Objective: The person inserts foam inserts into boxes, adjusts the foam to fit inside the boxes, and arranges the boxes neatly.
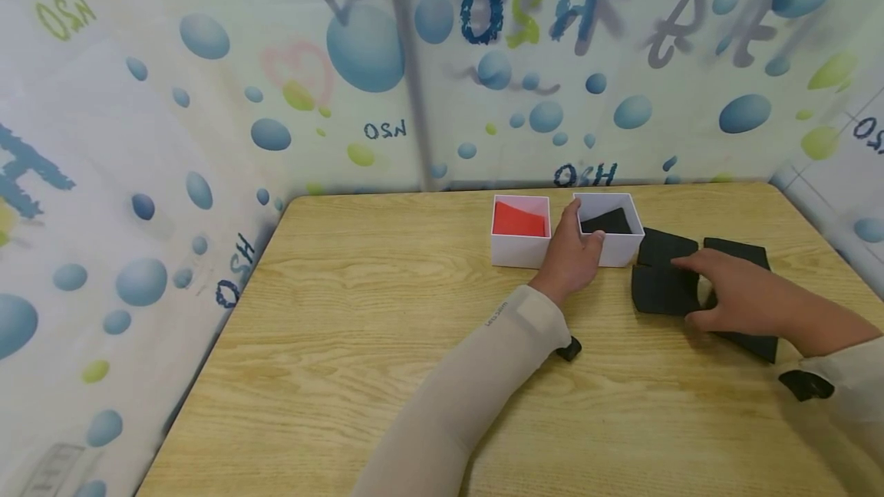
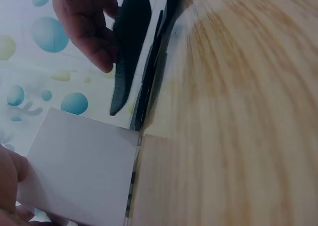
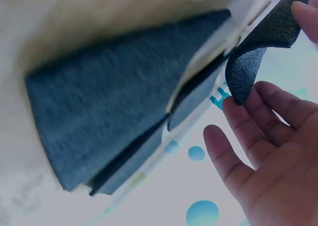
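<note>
My left hand grips the left side of a white box on the table, its thumb at the front rim. Inside that box lies a piece of black sheet. In the left wrist view the plain side of the white box shows beside the fingers. My right hand pinches another piece of black sheet, just right of the box. In the right wrist view this black sheet bends between thumb and fingertips. More black sheets lie on the table beneath the right hand.
A second white box with red sheet in it stands left of the first. The wooden table ends at a printed curtain behind the boxes. A black strap piece shows at the left cuff.
</note>
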